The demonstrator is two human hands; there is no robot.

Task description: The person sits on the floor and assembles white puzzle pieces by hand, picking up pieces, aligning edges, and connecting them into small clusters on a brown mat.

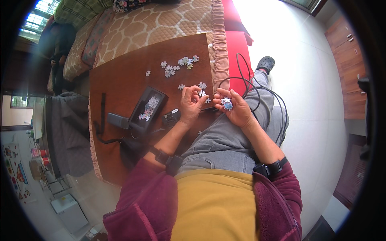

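Observation:
White and pale-blue jigsaw puzzle pieces [226,104] lie in the cupped palm of my right hand [240,112], which is turned upward with its fingers curled. Close beside it, my left hand [190,105] has thumb and fingertips closed around a small white puzzle piece [202,93]. Both hands are over the table's right edge, near my lap. Loose pieces [181,86] lie just past the left hand. Farther up the brown table [120,76], a joined cluster [171,71] and another group of pieces [187,61] rest, with one single piece [148,73] apart.
A dark open box [139,105] holding more pieces stands left of my left hand. Beside it are a grey device [118,120] and a small black device [171,117]. Black cables [277,96] loop over my leg. A bed [157,24] adjoins the table; another person [60,48] is far left.

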